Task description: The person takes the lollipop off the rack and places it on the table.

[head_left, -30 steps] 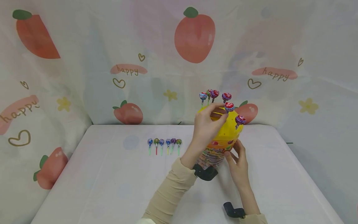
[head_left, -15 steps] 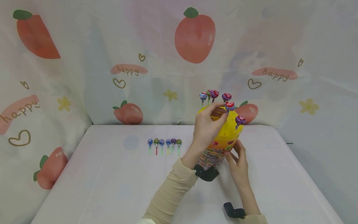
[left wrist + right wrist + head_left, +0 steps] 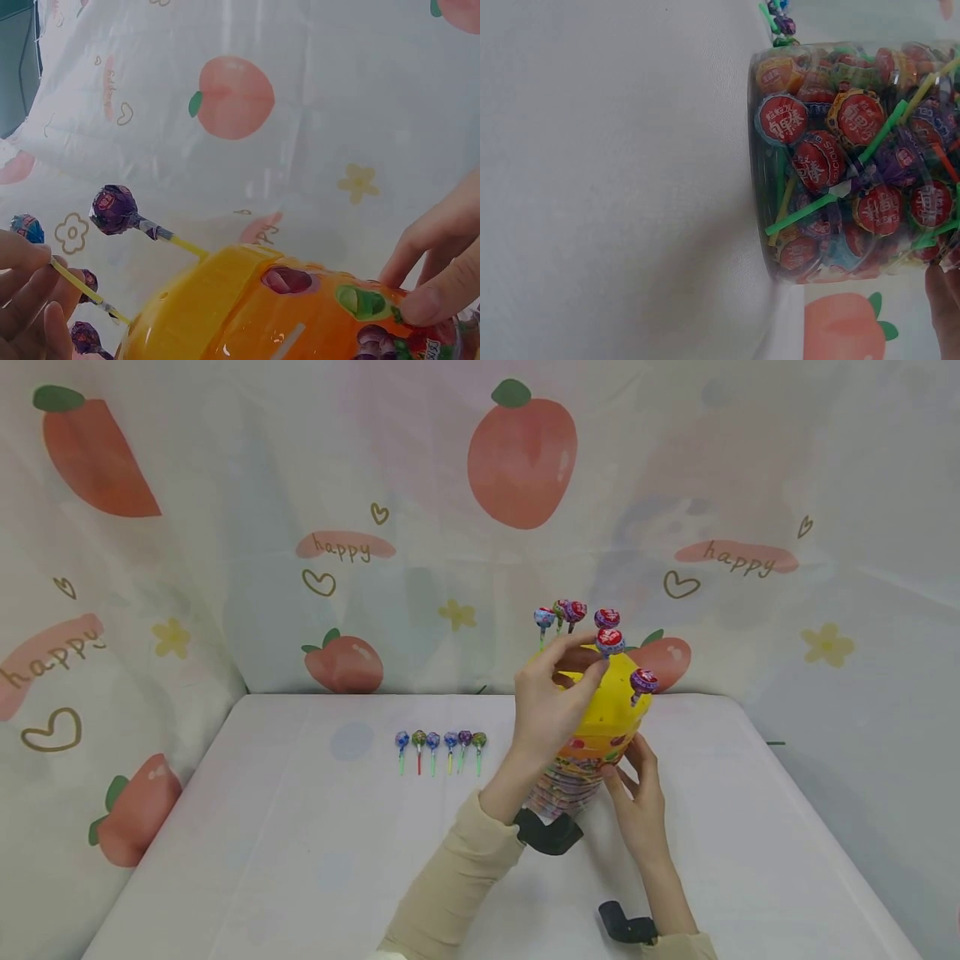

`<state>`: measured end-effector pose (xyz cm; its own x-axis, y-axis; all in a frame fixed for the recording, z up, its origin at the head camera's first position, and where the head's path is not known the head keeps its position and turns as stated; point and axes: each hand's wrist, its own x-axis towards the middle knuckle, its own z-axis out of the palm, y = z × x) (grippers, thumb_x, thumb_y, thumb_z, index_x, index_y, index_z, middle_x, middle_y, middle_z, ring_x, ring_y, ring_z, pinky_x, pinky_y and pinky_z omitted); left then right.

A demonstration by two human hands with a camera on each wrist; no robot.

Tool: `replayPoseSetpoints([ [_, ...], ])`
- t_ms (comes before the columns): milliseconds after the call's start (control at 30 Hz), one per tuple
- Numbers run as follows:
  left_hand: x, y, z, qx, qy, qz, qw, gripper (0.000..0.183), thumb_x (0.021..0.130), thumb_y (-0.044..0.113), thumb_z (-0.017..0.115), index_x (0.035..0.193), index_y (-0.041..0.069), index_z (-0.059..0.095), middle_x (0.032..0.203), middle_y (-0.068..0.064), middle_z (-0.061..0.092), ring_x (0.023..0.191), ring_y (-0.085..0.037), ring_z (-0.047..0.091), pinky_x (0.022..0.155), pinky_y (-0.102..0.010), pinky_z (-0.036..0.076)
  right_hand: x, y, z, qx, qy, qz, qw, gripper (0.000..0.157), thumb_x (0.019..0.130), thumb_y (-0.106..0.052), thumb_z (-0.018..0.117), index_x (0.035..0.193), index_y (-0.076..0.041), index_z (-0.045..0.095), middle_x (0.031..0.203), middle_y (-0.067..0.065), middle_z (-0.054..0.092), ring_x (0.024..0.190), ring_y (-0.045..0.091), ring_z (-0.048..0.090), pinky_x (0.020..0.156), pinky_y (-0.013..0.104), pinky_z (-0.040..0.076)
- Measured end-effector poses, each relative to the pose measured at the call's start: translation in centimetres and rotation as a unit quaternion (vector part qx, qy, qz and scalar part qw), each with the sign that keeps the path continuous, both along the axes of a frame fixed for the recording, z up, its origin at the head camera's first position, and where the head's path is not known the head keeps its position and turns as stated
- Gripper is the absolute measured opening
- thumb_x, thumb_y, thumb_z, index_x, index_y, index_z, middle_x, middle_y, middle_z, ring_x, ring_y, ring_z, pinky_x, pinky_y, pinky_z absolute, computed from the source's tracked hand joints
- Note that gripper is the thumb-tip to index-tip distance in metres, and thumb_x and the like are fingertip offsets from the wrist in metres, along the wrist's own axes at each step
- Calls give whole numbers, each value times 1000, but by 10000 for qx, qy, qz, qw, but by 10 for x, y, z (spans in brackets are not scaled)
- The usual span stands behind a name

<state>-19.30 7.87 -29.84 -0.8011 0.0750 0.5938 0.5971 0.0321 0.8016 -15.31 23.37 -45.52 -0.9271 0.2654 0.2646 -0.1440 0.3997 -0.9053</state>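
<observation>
My left hand pinches a blue-wrapped lollipop just under its candy head. Its yellow stick runs down to the domed yellow lid of a candy jar, the lower end right at the lid's surface. Several other lollipops stand in the lid, among them a purple-wrapped one at its right side. My right hand holds the jar's side below the lid, thumb on the front. Through the clear wall in the right wrist view, many wrapped lollipops fill the jar.
Several lollipops lie in a row on the white table, left of the jar. A peach-printed cloth hangs behind and at the sides. Black wrist mounts jut from both wrists.
My left hand has shifted slightly left with the blue-wrapped lollipop, whose head sits a little higher. My right hand and the jar have stayed in place.
</observation>
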Motion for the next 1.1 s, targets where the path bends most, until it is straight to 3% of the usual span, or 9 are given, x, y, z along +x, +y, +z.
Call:
replayPoseSetpoints([
  [200, 9, -14, -16, 194, -382, -37, 9991, 27, 89, 16, 68, 115, 10, 66, 99, -10, 72, 88, -18, 66, 73, -17, 50, 0, -1, 2, 27, 16, 1, 10000, 67, 96, -18, 57, 152, -26, 20, 154, 1, 34, 141, 20, 33, 112, 50, 34],
  [667, 20, -49, -65, 206, -1037, 330, 9938, 27, 85, 15, 72, 111, 9, 68, 93, -12, 71, 83, -18, 66, 69, -18, 50, 0, 1, 3, 9, 122, 27, 9999, 68, 96, -15, 56, 152, -26, 20, 153, 1, 33, 140, 18, 34, 112, 51, 34],
  [900, 20, -61, -93, 219, -1722, 544, 9833, 25, 83, 13, 74, 107, 9, 70, 91, -14, 72, 81, -16, 65, 67, -18, 49, 0, 0, 2, 36, 21, -12, 10000, 67, 97, -17, 56, 152, -26, 19, 153, 1, 33, 140, 18, 34, 112, 48, 35],
  [1100, 17, -69, -115, 34, -2222, 957, 9703, 24, 82, 9, 74, 106, 9, 70, 89, -12, 73, 80, -14, 64, 68, -20, 50, 0, 0, 1, 70, 23, -7, 10000, 67, 97, -17, 56, 152, -26, 20, 153, 0, 34, 140, 18, 34, 112, 45, 36],
])
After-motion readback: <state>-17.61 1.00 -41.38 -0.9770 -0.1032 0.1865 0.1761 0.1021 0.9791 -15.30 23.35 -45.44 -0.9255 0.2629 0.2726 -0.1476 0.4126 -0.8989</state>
